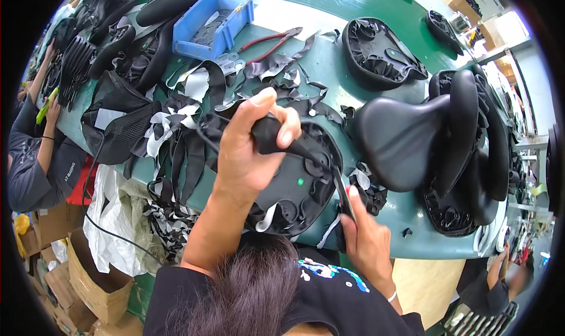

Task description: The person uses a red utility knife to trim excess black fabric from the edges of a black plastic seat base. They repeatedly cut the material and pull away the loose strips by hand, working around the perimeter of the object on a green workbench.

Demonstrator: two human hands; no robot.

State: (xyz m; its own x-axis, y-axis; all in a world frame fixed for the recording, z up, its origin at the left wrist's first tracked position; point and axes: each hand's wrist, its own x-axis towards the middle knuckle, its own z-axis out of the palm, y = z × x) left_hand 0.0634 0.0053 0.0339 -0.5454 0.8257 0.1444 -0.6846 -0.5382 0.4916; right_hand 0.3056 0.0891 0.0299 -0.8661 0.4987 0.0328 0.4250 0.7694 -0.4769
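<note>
An upturned bicycle saddle [294,186] lies in front of me, its dark underside and a small green dot facing up. Gathered black cover material runs around its rim. My left hand [250,142] is closed above the saddle on a strip of black cover material [300,150], which stretches down to the rim on the right. At that same edge my right hand [366,233] grips a slim blade-like tool [341,189], its tip against the rim near the stretched strip. The tool's exact kind is unclear, since fingers cover part of it.
Black and white offcuts [182,121] lie heaped at left, near a blue bin [212,27] and red-handled pliers [271,43]. A trimmed saddle base [382,53] lies beyond; finished saddles [400,136] are piled at right. Co-workers sit at far left and lower right. Cardboard boxes [97,277] stand lower left.
</note>
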